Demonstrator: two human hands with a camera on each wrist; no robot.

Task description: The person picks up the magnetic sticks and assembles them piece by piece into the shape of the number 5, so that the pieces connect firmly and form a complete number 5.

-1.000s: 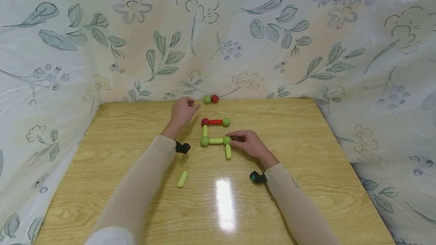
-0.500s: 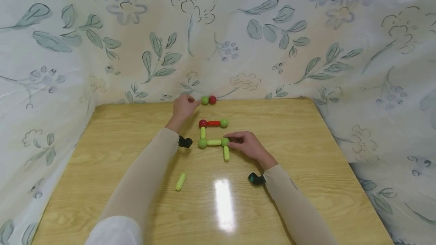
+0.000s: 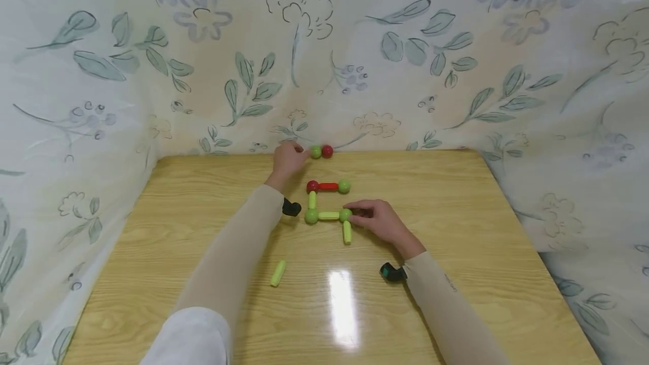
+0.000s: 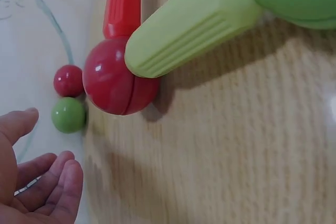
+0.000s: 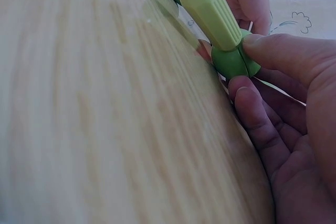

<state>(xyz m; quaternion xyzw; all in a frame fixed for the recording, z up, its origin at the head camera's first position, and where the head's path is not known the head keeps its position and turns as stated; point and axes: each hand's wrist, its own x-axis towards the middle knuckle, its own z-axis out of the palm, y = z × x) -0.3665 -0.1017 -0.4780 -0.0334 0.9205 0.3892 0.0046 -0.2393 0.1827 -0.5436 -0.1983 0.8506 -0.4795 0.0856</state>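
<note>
My left hand [image 3: 289,161] reaches to the table's back edge, its fingertips right beside a loose green ball [image 3: 316,152]. Against that ball sits a loose red ball [image 3: 327,151]. In the left wrist view, the thumb and fingers [image 4: 67,192] are spread apart, with nothing between them. My right hand [image 3: 382,219] pinches a green ball [image 5: 231,62] between thumb and fingers. This ball is a corner of a joined shape of balls and rods: a yellow-green rod [image 3: 347,232] points toward me from it, and others lead to a dark red ball [image 3: 312,186] and a red rod [image 3: 328,186].
A loose yellow-green rod [image 3: 278,273] lies at the front left of the wooden table [image 3: 431,196]. A floral cloth [image 3: 324,72] hangs behind the table's back edge. The green ball [image 3: 344,186] at the red rod's end stands near the back middle.
My left hand has moved slightly back and right, up to the loose green ball. The right hand keeps its pinch on the corner ball. The whole head view has shifted a little.
</note>
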